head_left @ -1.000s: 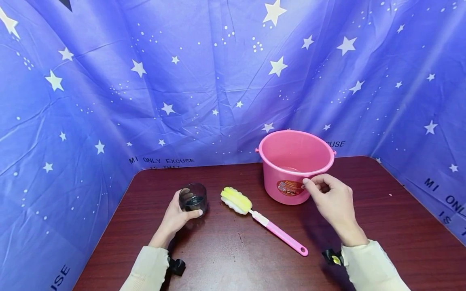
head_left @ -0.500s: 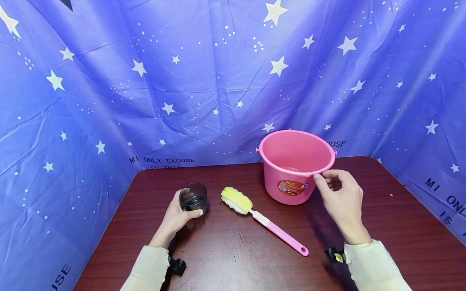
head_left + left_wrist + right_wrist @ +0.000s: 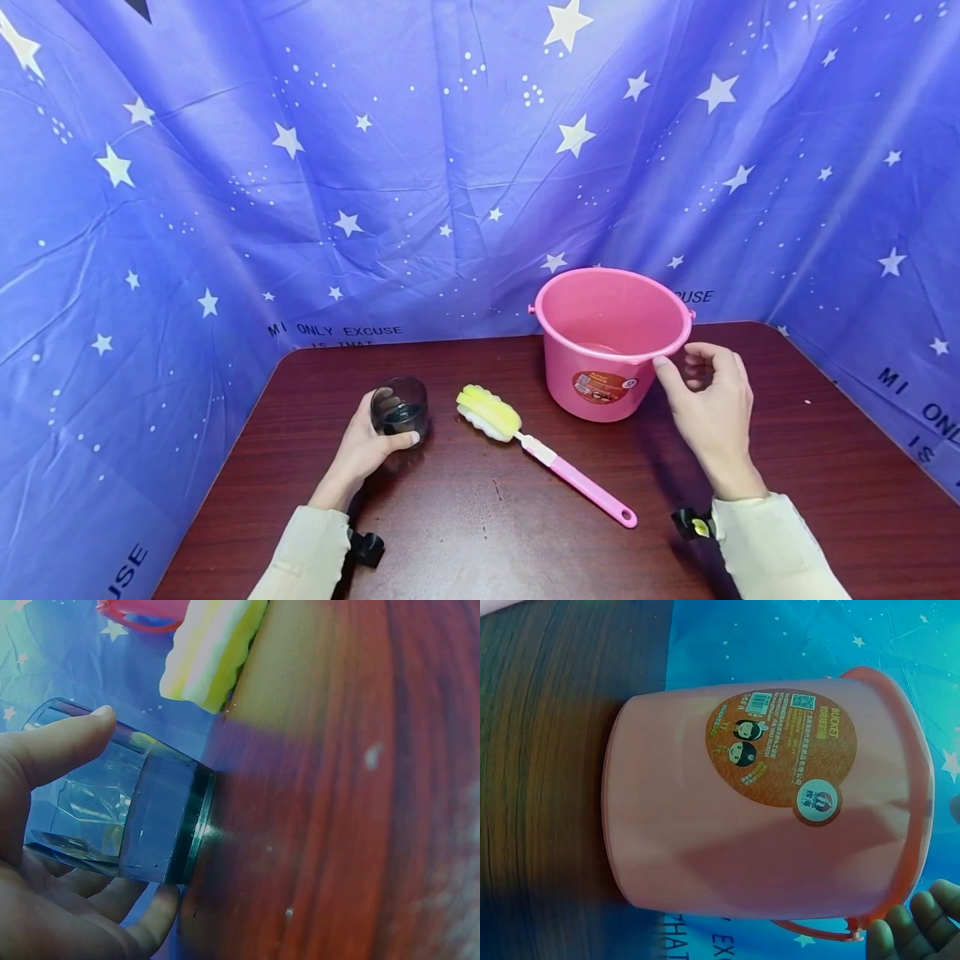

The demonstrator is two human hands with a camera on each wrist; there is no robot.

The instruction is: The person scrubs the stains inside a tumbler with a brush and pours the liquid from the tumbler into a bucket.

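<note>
My left hand (image 3: pixel 362 454) grips a dark see-through glass (image 3: pixel 408 396), with dark liquid or a thick base low inside. In the left wrist view the thumb lies along one side of the glass (image 3: pixel 161 817) and the fingers curl round the other, its base at the table. A pink bucket (image 3: pixel 558 362) stands upright at the back right. Beside its right front rim is my right hand (image 3: pixel 714 408), fingers loosely bent, holding nothing visible. The right wrist view has the fingertips (image 3: pixel 904 934) by the rim near the bucket's handle (image 3: pixel 810 928); whether they touch is unclear.
Between the hands a sponge brush (image 3: pixel 487 412) lies diagonally, its yellow-and-white head toward the glass and its pink handle (image 3: pixel 592 492) toward the front right. A blue star-patterned curtain (image 3: pixel 450 167) surrounds the dark red wooden table (image 3: pixel 480 533).
My right hand has shifted right along the bucket's front, uncovering the label, and its fingers have spread from the thumb. The left hand and the glass stay in place.
</note>
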